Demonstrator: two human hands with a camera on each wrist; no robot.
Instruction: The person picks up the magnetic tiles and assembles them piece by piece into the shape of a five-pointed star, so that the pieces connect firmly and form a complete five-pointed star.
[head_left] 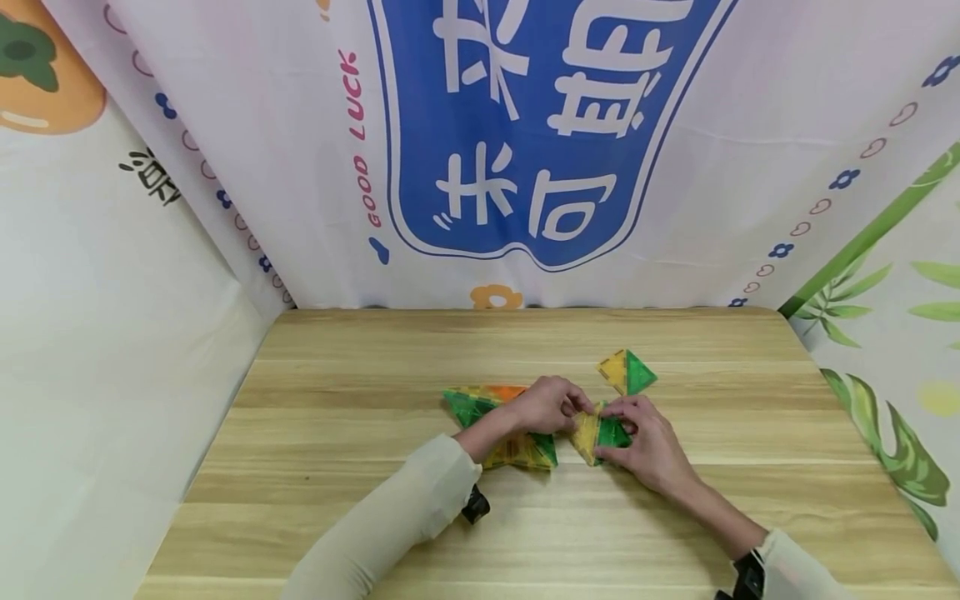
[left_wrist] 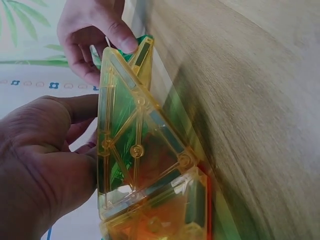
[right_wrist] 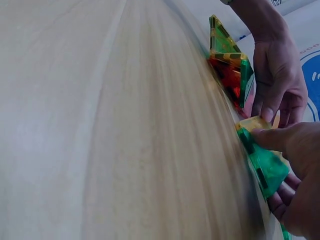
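Translucent triangular magnetic tiles lie under both hands, a yellow tile [head_left: 587, 435] joined edge to edge with a green tile [head_left: 612, 433]. My right hand [head_left: 651, 442] grips this pair from the right, its thumb and fingers at opposite corners of the green tile. From the left, my left hand [head_left: 551, 404] pinches the yellow tile near its upper edge. Beneath the left forearm stands a built tile shape [head_left: 517, 450] of green, yellow and orange pieces. Its yellow triangular side [left_wrist: 142, 130] rises close beside the left hand in the left wrist view.
Another yellow and green triangle pair [head_left: 627, 372] lies flat behind the right hand. The wooden table [head_left: 337, 400] ends at a printed cloth backdrop [head_left: 315, 250]. Cloth also hangs at both sides.
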